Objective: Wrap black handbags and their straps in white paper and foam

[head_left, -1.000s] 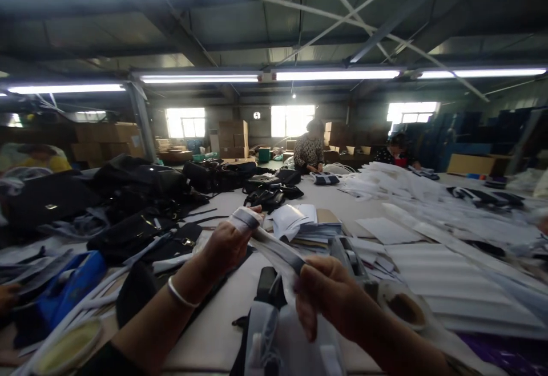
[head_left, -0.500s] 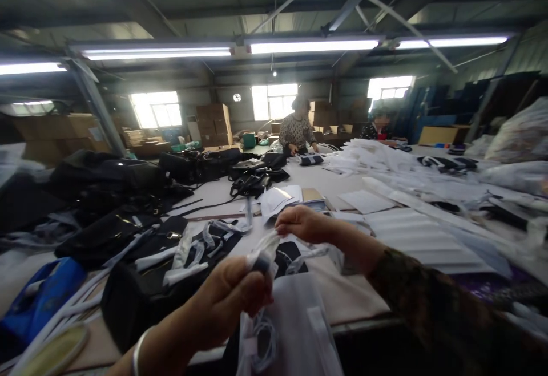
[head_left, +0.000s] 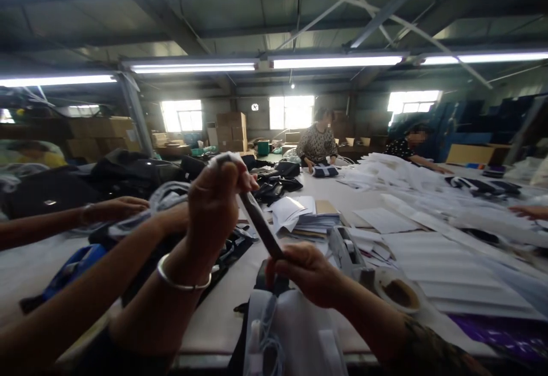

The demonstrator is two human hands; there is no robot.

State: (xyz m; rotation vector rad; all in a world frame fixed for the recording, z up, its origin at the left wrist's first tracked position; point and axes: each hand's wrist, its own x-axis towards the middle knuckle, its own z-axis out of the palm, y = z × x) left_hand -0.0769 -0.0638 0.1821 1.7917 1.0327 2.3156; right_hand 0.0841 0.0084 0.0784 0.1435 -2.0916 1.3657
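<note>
My left hand [head_left: 216, 196], wearing a silver bangle [head_left: 184, 284], is raised and closed around one end of a dark strap [head_left: 262, 226] with clear plastic wrap at that end. The strap runs taut and slanting down to my right hand [head_left: 310, 273], whose fingers pinch it lower down. Below my hands, close to my body, a dark bag stands with a translucent white sheet [head_left: 299, 324] over its front. A coiled pale cord [head_left: 272, 350] lies against the sheet.
Another person's bare arms [head_left: 85, 290] reach in from the left, near a bundle of white cords [head_left: 166, 196]. A tape dispenser [head_left: 345, 250], a tape roll [head_left: 398, 290] and stacked papers [head_left: 317, 216] lie to the right. Across the table a person [head_left: 319, 139] handles a dark bundle.
My left hand has risen with the strap end, and my right hand has dropped lower, stretching the strap between them. The view has turned left, and another person's arms have come in from the left.
</note>
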